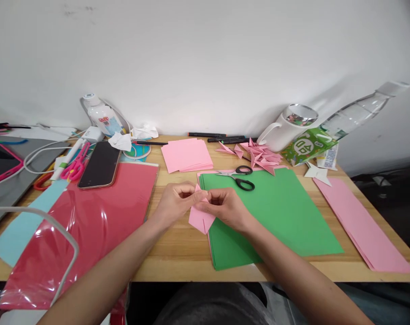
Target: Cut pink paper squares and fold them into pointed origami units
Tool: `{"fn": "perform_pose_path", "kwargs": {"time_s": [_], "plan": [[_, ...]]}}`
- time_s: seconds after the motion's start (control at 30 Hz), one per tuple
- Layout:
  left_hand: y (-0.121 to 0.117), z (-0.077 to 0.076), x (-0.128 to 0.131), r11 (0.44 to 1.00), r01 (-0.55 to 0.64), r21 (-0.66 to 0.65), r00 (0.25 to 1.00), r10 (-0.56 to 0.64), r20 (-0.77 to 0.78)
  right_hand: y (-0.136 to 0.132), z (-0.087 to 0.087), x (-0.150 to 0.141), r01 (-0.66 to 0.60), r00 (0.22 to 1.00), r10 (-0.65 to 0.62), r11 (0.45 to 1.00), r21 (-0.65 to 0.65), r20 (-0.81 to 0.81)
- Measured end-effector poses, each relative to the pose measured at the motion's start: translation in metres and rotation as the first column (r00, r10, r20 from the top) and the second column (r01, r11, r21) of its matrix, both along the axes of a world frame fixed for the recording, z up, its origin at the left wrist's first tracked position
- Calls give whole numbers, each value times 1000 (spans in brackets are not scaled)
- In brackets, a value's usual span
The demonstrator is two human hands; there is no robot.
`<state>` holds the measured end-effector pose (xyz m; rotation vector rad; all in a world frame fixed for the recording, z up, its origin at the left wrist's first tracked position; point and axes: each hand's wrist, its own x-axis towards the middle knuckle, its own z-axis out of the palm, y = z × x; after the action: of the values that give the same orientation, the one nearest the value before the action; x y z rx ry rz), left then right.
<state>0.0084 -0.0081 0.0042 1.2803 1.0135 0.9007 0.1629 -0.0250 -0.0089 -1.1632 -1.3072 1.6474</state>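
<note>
The folded pink paper point(201, 218) sits at the centre, over the near-left edge of the green sheets point(272, 214), its lower point toward 6 o'clock. The left hand point(177, 201) pinches it from 9 o'clock and the right hand point(228, 206) from 3, both closed on its upper part. An uneven pinch could set a crease askew, and pulling the hands apart could tear the narrow top. Near 12 o'clock lies a stack of pink squares point(187, 155); between 1 and 2, black-handled scissors point(235, 171), with a heap of pink folded pieces point(264, 156) beyond. The hands hide the upper folds; whether the dark line below is slit or crease, or the paper touches anything beneath, I cannot tell.
</note>
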Motion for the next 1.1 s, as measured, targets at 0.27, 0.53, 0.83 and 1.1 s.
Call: {"fn": "perform_pose_path", "kwargs": {"time_s": [0.27,0.53,0.83,1.1], "plan": [[1,-3,0,991,-128,-46,991,130,30,0,2,-3,-13,999,11,998,54,46],[-2,-9,4,984,-152,-97,987,157,42,-3,2,-6,58,989,-82,980,191,119],[2,-5,3,965,-247,-88,964,254,78,-2,1,-4,5,1000,-5,994,107,3],[6,-4,2,940,-260,-220,930,305,206,-3,-3,-10,97,991,-91,994,59,-99]]}}
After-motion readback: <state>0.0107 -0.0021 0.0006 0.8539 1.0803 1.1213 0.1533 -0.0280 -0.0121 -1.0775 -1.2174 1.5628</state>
